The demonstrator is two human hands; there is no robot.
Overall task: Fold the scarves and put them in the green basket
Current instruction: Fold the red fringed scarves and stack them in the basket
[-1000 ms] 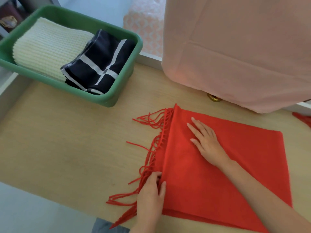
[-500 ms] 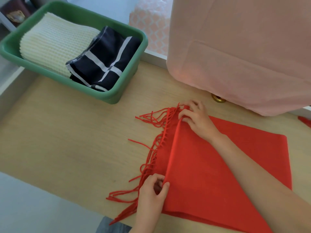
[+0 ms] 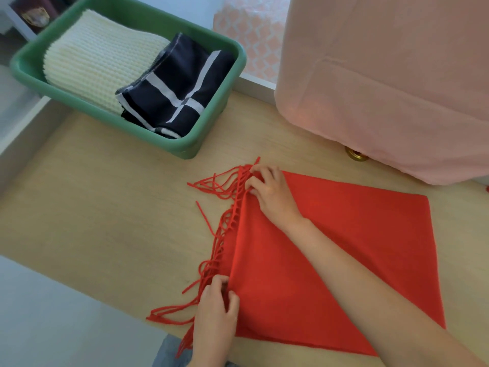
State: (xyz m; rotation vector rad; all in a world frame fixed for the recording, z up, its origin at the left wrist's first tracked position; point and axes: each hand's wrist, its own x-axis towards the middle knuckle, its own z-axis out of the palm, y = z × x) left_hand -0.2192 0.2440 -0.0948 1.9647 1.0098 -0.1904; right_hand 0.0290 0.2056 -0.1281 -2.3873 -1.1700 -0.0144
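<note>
Lying flat on the pale wood-grain table (image 3: 105, 207), the red scarf (image 3: 344, 247) is a soft, felt-like rectangle folded in layers, its long stringy fringe (image 3: 219, 192) spilling loose off the left edge. The left hand (image 3: 214, 316) pinches the near fringed corner between curled fingers and thumb, close to the table's front edge. The right hand (image 3: 272, 197) grips the far fringed corner, fingers curled over the cloth, and the top layer's edge runs straight between the two hands. Apart from the scarf, at the back left, stands the green basket (image 3: 211, 120), a smooth plastic tub with rounded corners. It holds a thick cream ribbed-knit scarf (image 3: 98, 59) on its left side and a thin navy scarf (image 3: 174, 94) with white stripes on its right, overlapping the cream one. A sheer pink cloth (image 3: 383, 88) hangs over the table's far right, a small brass-coloured round piece (image 3: 356, 154) showing just below its hem.
</note>
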